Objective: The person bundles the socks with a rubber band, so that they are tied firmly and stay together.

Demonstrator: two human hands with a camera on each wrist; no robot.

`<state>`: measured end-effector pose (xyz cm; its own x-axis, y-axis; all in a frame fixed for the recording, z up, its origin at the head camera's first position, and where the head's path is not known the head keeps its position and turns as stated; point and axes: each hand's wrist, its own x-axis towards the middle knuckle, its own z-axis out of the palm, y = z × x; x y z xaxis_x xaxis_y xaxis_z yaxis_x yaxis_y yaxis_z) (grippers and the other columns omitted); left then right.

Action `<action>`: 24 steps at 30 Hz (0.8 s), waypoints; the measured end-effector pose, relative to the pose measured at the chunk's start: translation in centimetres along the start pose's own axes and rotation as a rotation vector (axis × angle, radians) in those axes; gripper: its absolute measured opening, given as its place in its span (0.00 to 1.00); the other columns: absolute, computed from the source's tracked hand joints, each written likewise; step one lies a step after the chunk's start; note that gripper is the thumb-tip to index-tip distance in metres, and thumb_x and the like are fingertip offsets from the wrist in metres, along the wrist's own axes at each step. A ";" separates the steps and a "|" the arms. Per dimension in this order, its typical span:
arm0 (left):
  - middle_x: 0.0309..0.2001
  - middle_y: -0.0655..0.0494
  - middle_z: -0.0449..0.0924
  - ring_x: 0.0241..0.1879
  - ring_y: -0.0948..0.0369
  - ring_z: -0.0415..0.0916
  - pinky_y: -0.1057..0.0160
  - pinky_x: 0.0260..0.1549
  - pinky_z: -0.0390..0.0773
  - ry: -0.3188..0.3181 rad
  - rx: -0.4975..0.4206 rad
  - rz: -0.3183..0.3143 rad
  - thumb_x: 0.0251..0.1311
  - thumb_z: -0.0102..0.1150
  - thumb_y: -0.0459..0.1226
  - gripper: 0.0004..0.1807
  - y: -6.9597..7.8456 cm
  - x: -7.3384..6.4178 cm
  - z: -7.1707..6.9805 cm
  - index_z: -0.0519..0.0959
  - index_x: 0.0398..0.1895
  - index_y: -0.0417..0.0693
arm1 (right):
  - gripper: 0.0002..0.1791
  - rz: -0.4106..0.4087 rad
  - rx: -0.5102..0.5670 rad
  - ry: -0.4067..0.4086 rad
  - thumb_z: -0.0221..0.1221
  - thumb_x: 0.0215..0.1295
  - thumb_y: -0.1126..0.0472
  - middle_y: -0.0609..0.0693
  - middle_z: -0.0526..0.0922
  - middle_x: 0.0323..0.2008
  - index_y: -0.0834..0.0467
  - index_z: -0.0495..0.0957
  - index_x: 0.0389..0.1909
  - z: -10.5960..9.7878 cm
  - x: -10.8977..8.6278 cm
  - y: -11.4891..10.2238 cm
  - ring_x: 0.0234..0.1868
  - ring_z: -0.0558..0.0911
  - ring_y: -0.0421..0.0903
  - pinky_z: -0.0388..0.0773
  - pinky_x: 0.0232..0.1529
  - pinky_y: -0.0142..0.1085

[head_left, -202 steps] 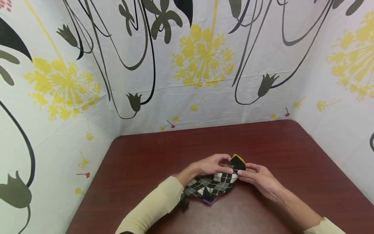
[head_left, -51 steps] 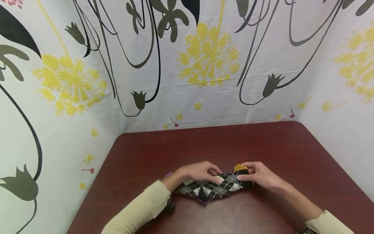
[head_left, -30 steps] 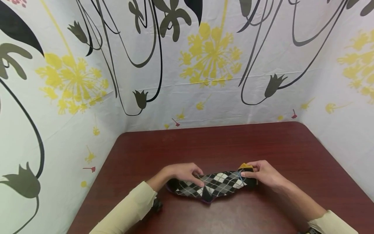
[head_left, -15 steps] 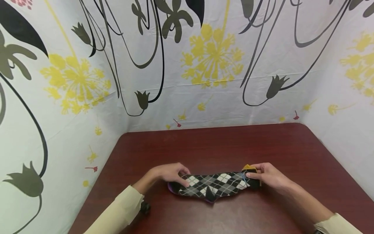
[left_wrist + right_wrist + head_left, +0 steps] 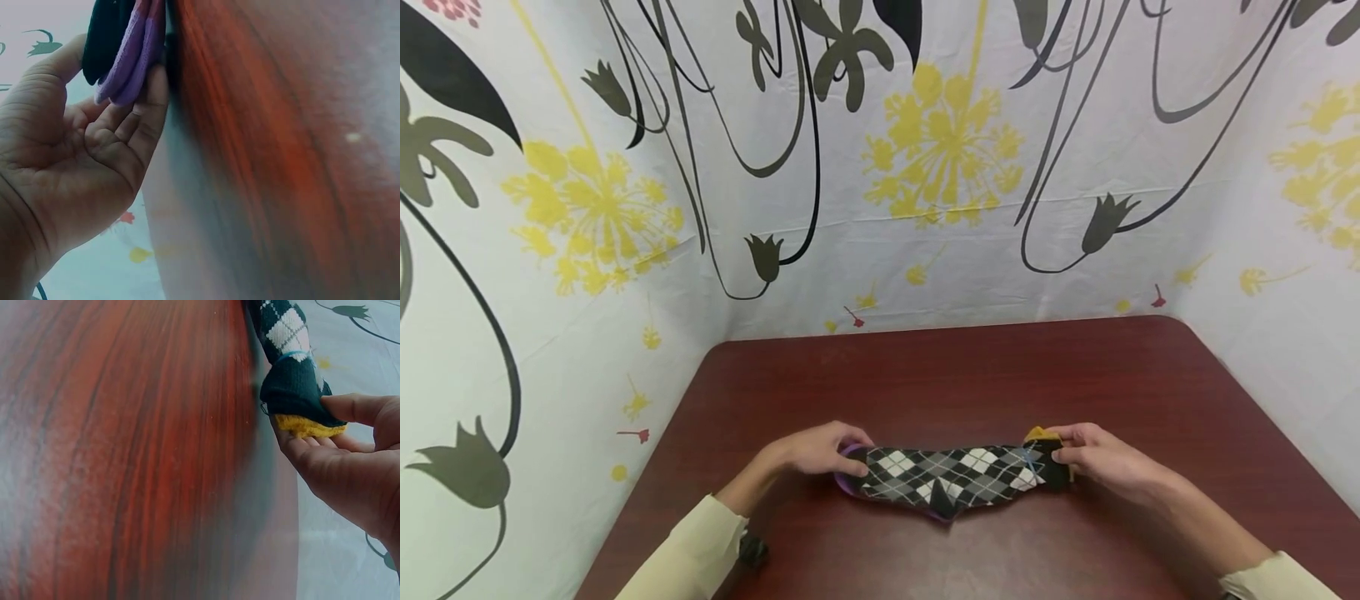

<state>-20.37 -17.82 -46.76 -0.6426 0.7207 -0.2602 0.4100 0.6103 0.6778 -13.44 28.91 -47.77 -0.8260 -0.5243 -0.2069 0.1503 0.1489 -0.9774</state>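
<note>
A black, white and grey argyle sock [image 5: 925,475] lies stretched sideways in the head view, its black heel pointing toward me. Purple knit [image 5: 847,483] shows under its toe, and a yellow cuff [image 5: 1040,434] peeks out by its black cuff. My left hand [image 5: 816,450] pinches the toe end, thumb on top. In the left wrist view, two purple layers [image 5: 131,81] sit against the black toe [image 5: 103,44] between thumb and fingers. At the other end my right hand [image 5: 1108,458] grips the cuffs. The right wrist view shows yellow ribbing [image 5: 309,428] beneath the black cuff [image 5: 294,394].
The dark red wooden table [image 5: 925,375] has rounded far corners. Behind it and at both sides hangs white cloth [image 5: 820,192] printed with flowers. A dark wrist camera [image 5: 752,550] shows below my left sleeve [image 5: 692,550].
My left hand has slid left along the sock, from the cuff end to the toe. The bunched sock now lies flatter and longer. My right hand stays at the cuff, slightly farther right.
</note>
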 end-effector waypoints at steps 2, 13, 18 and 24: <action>0.52 0.61 0.84 0.48 0.63 0.76 0.60 0.53 0.77 0.017 -0.023 -0.010 0.68 0.71 0.46 0.24 -0.1 -0.3 0.1 0.83 0.63 0.47 | 0.30 0.007 -0.004 -0.007 0.48 0.79 0.73 0.66 0.77 0.63 0.87 0.51 0.72 -0.2 0.0 0.0 0.53 0.82 0.41 0.82 0.50 0.36; 0.50 0.64 0.86 0.47 0.64 0.78 0.62 0.54 0.77 0.092 -0.128 0.034 0.71 0.69 0.40 0.18 -0.8 -1.1 0.6 0.85 0.62 0.48 | 0.30 0.008 -0.043 0.082 0.55 0.80 0.70 0.75 0.78 0.62 0.87 0.57 0.70 -0.5 -0.4 0.0 0.54 0.86 0.42 0.86 0.51 0.41; 0.47 0.60 0.89 0.43 0.65 0.83 0.66 0.51 0.79 0.161 -0.181 0.048 0.71 0.69 0.38 0.15 -1.0 -1.2 0.7 0.87 0.57 0.45 | 0.32 0.006 -0.066 0.165 0.60 0.78 0.68 0.70 0.84 0.57 0.87 0.59 0.69 -0.5 -0.4 -0.2 0.47 0.89 0.41 0.87 0.48 0.41; 0.43 0.53 0.91 0.42 0.61 0.88 0.68 0.43 0.83 0.231 -0.311 0.008 0.69 0.71 0.36 0.13 -1.1 -1.2 0.4 0.88 0.53 0.39 | 0.34 0.037 -0.086 0.244 0.64 0.76 0.65 0.71 0.84 0.56 0.85 0.63 0.68 -0.5 -0.4 -0.9 0.45 0.91 0.48 0.88 0.47 0.43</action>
<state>-19.79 -19.19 -47.49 -0.7838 0.6100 -0.1162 0.2226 0.4508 0.8644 -13.57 29.42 -46.77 -0.9289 -0.3009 -0.2158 0.1449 0.2409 -0.9597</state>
